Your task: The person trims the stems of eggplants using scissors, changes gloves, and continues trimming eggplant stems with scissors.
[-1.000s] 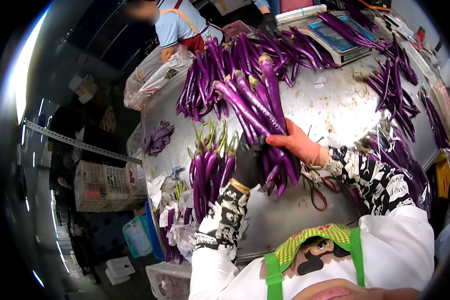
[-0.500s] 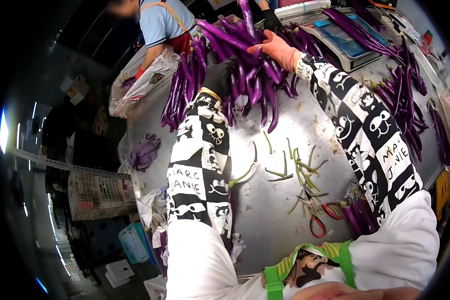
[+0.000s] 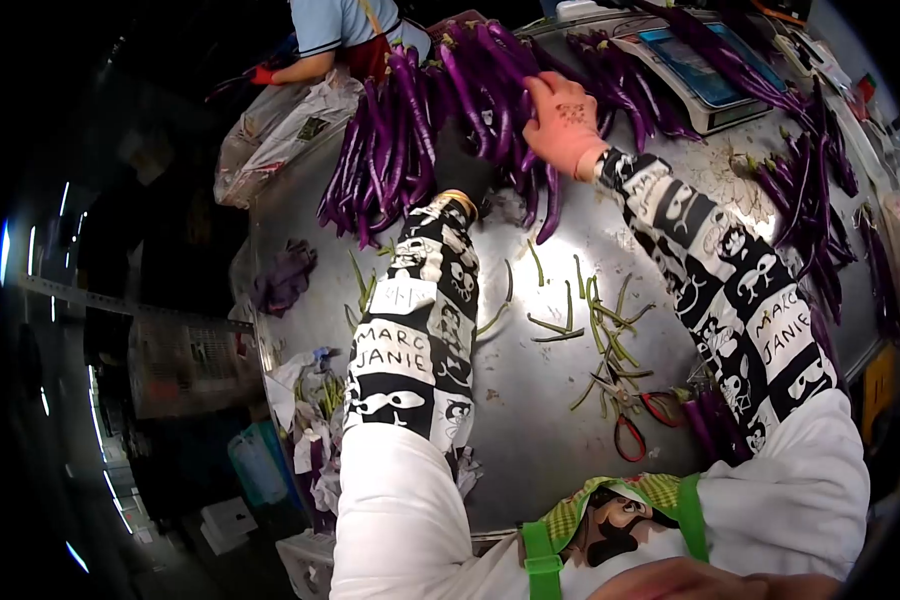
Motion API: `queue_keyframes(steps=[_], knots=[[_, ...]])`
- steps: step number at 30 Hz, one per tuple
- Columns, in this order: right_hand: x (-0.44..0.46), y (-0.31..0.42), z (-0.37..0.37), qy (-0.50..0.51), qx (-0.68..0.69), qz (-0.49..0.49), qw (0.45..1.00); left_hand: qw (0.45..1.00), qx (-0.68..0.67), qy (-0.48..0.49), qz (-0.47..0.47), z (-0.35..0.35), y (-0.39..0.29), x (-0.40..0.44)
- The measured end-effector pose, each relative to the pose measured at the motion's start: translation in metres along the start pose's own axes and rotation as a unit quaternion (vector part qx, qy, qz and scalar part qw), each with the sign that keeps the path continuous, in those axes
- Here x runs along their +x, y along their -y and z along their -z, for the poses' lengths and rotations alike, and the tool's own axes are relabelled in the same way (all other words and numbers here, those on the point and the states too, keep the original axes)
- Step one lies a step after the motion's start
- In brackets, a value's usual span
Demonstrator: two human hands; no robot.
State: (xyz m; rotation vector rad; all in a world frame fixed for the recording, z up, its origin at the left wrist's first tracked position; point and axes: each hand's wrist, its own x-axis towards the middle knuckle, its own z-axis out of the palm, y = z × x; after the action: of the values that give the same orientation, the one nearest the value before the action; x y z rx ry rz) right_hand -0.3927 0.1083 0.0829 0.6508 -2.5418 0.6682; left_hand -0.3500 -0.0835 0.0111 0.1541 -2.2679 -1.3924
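Note:
Long purple eggplants (image 3: 390, 150) lie in a wide pile along the far side of the metal table (image 3: 540, 400). My right hand (image 3: 563, 125), in a pink-orange glove, rests at the pile's right part with its fingers over the eggplants; whether it grips one is unclear. At the pile's near edge is my left hand (image 3: 462, 165) in a black glove, dark against the eggplants, its fingers hidden. Cut green stems (image 3: 610, 325) lie scattered between my forearms, beside red-handled scissors (image 3: 630, 437).
A scale (image 3: 705, 75) with eggplants on it stands at the back right. More eggplants (image 3: 810, 185) lie at the right. A co-worker (image 3: 335, 35) stands behind a plastic bag (image 3: 285, 130). A purple cloth (image 3: 286, 277) and crumpled paper (image 3: 305, 400) are at the left.
Both hands have moved from the near middle to the far pile, and the bundle they held has been set there. The co-worker's red-gloved hand has moved away from the bag.

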Motion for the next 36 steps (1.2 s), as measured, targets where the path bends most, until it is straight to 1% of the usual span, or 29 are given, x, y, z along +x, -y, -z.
queue_keyframes(steps=[1,2,4,5,6,7,8,9,10,11,14,15,18,19,20,22,25,26,27,28,29,30,31,32,33,34,35,36], knots=[[-0.01,0.01,0.014,-0.002,0.015,0.078,0.997,1.0,-0.004,-0.028,0.013,0.002,-0.002,0.004],[-0.023,0.019,0.022,0.029,0.013,0.133,0.991,0.998,-0.006,-0.055,0.025,0.003,-0.001,0.012],[-0.048,0.021,0.0,0.085,0.057,0.22,0.97,0.994,0.038,-0.09,-0.042,0.021,0.007,0.027],[-0.063,0.026,-0.006,0.132,0.067,0.192,0.97,0.99,0.061,-0.106,-0.076,0.029,-0.008,0.027],[-0.075,0.029,-0.011,0.18,0.078,0.162,0.967,0.992,0.036,-0.121,-0.025,0.034,-0.021,0.024],[-0.081,0.032,-0.011,0.256,0.054,0.139,0.955,0.992,0.034,-0.112,-0.04,0.039,0.0,0.034],[-0.089,0.035,-0.012,0.283,0.075,0.138,0.946,0.993,0.032,-0.104,-0.057,0.046,0.008,0.043],[-0.096,0.038,-0.012,0.307,0.094,0.137,0.937,0.98,0.114,-0.109,-0.118,0.05,0.017,0.043],[-0.101,0.041,-0.013,0.33,0.113,0.137,0.927,0.958,0.195,-0.114,-0.179,0.056,0.011,0.038],[-0.102,0.048,-0.012,0.36,0.13,0.107,0.918,0.89,0.421,-0.116,-0.133,0.057,-0.002,0.028],[-0.1,0.057,-0.031,0.413,0.129,0.02,0.901,0.828,0.519,-0.06,-0.203,0.06,-0.028,0.016],[-0.098,0.056,-0.036,0.456,0.108,0.024,0.883,0.83,0.52,-0.001,-0.199,0.058,-0.028,0.022],[-0.125,0.046,-0.049,0.465,0.07,0.119,0.874,0.807,0.507,0.03,-0.302,0.037,-0.047,0.023],[-0.124,0.048,-0.042,0.488,0.049,0.148,0.859,0.807,0.512,0.046,-0.291,0.031,-0.05,0.025],[-0.129,0.048,-0.037,0.47,0.031,0.18,0.863,0.791,0.55,0.051,-0.263,0.024,-0.051,0.027],[-0.132,0.048,-0.027,0.505,0.0,0.207,0.838,0.752,0.623,0.063,-0.208,0.013,-0.048,0.031],[-0.146,0.034,-0.022,0.492,0.101,0.176,0.847,0.757,0.611,0.024,-0.229,0.009,-0.031,0.046],[-0.15,0.028,-0.018,0.466,0.114,0.164,0.862,0.757,0.607,0.01,-0.241,0.011,-0.029,0.048],[-0.155,0.019,-0.013,0.441,0.128,0.15,0.876,0.745,0.606,-0.031,-0.278,0.013,-0.027,0.049],[-0.158,0.012,-0.003,0.415,0.14,0.135,0.889,0.772,0.583,-0.005,-0.255,0.02,-0.025,0.046],[-0.159,0.004,0.011,0.383,0.128,0.14,0.904,0.796,0.559,0.019,-0.231,0.029,-0.026,0.044],[-0.163,-0.009,0.013,0.366,0.122,0.123,0.914,0.818,0.535,0.041,-0.209,0.035,-0.027,0.042],[-0.163,-0.023,0.018,0.358,0.095,0.111,0.922,0.84,0.498,-0.004,-0.215,0.038,-0.025,0.034],[-0.163,-0.035,0.022,0.349,0.071,0.082,0.931,0.848,0.475,-0.015,-0.236,0.044,-0.025,0.03],[-0.168,-0.052,0.02,0.309,0.047,0.067,0.947,0.854,0.452,-0.024,-0.257,0.051,-0.026,0.026],[-0.171,-0.061,0.021,0.32,-0.023,0.022,0.947,0.858,0.43,-0.033,-0.279,0.057,-0.027,0.021],[-0.154,-0.054,0.04,0.41,-0.053,-0.065,0.908,0.871,0.439,-0.005,-0.221,0.063,-0.04,0.01],[-0.155,-0.065,0.038,0.426,-0.058,-0.118,0.895,0.871,0.432,-0.031,-0.233,0.066,-0.05,-0.003]])
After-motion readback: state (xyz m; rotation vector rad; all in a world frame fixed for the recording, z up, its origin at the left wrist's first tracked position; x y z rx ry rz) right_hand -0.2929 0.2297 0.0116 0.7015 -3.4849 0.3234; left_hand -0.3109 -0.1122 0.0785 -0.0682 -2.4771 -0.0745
